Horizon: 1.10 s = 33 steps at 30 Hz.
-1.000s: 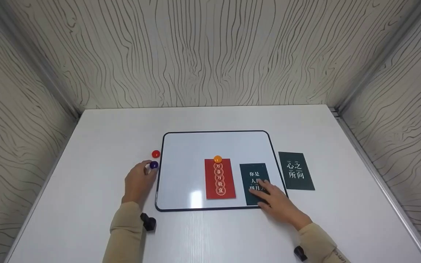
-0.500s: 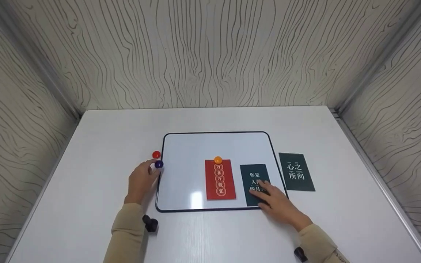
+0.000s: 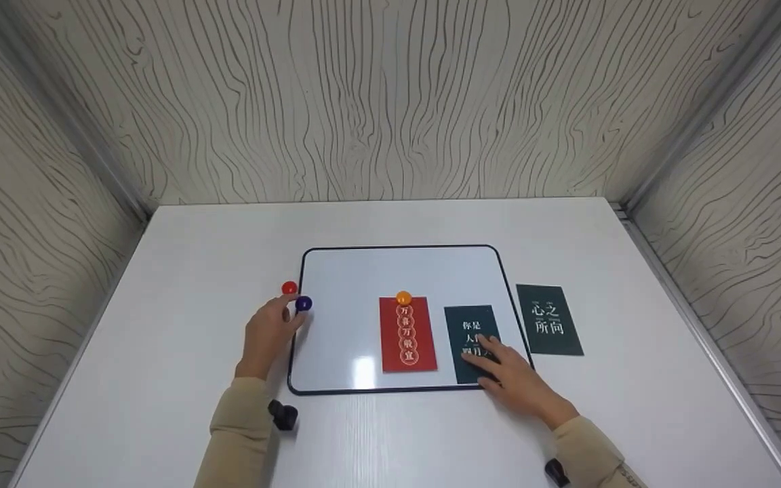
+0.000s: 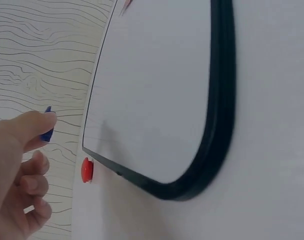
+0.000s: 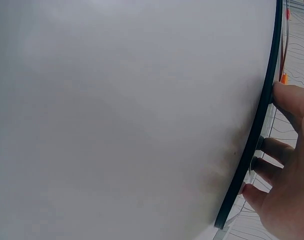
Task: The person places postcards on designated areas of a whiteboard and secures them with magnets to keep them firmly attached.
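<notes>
My left hand (image 3: 267,339) pinches a dark blue round magnet (image 3: 304,303) between thumb and finger, just over the left edge of a black-framed whiteboard (image 3: 339,278). In the left wrist view that blue magnet (image 4: 46,135) appears raised off the surface. My right hand (image 3: 518,381) rests with spread fingers on a dark green card (image 3: 462,317) with white characters, at the board's lower right, covering part of its print. To that card's left, a red card (image 3: 390,349) with gold characters lies on the board, an orange magnet (image 3: 403,297) at its top edge.
Beside the board's left edge, close to my left hand, sits a red magnet (image 3: 289,288). A second dark green card (image 3: 550,320) lies on the white table (image 3: 390,440) to the right of the board. Patterned walls (image 3: 390,102) enclose the table's back and sides.
My left hand has carried the blue magnet rightward, from beside the board to over its left edge. The right hand and the cards stay where they were.
</notes>
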Motion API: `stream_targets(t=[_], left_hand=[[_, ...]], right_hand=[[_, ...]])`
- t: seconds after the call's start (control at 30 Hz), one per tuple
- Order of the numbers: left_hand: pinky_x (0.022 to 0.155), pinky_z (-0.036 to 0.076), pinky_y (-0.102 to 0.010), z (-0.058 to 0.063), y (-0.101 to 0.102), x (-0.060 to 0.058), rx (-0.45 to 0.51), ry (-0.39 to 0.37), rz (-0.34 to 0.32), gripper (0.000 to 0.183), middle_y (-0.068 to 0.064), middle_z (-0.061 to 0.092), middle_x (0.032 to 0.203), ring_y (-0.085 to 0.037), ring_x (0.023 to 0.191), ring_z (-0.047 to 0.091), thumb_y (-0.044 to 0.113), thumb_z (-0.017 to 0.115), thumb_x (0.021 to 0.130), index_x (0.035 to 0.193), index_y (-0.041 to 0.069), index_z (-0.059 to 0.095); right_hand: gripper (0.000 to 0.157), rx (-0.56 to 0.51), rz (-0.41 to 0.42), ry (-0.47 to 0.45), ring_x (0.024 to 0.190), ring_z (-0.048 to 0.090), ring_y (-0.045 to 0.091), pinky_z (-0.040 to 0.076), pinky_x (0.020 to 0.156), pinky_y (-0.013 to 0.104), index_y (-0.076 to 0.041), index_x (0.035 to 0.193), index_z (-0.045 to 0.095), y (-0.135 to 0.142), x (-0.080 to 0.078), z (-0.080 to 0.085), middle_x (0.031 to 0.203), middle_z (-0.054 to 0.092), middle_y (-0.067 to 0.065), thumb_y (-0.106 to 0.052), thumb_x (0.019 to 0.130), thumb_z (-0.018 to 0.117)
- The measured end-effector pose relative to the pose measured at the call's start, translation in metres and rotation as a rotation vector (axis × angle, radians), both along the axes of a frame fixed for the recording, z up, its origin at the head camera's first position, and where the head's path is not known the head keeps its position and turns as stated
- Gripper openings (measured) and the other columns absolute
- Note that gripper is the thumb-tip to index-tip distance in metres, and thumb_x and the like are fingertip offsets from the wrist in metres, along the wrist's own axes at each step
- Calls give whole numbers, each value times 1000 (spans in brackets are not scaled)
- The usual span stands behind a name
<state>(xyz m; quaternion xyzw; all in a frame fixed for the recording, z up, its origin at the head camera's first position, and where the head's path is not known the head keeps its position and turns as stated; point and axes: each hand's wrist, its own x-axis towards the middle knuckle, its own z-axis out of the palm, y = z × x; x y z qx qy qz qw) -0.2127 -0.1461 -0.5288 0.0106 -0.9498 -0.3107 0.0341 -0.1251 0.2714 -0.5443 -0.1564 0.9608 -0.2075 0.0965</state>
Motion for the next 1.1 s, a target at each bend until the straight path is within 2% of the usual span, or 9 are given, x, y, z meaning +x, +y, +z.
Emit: stream_targets(t=[0.43, 0.83, 1.1], left_hand=[[73, 54, -32, 13, 15, 2, -8, 15, -29, 41, -9, 65, 88, -18, 78, 55, 25, 71, 87, 125, 12, 62], [60, 39, -22, 16, 25, 5, -12, 40, -64, 40, -7, 61, 80, -15, 70, 49, 26, 71, 87, 124, 12, 64], [59, 38, -21, 16, 32, 7, -5, 53, -74, 39, -5, 60, 77, -13, 68, 48, 25, 72, 86, 122, 14, 65]], right_hand=[[46, 3, 1, -9, 145, 28, 44, 30, 113, 65, -32, 139, 50, 0, -1, -1, 157, 33, 13, -25, 95, 58], [46, 16, 2, 6, 144, 30, 44, 31, 113, 65, -30, 139, 50, -1, -1, 2, 156, 34, 14, -24, 94, 59], [46, 8, 1, 16, 144, 31, 45, 32, 112, 65, -30, 138, 51, -1, 0, 0, 155, 36, 15, -24, 94, 59]])
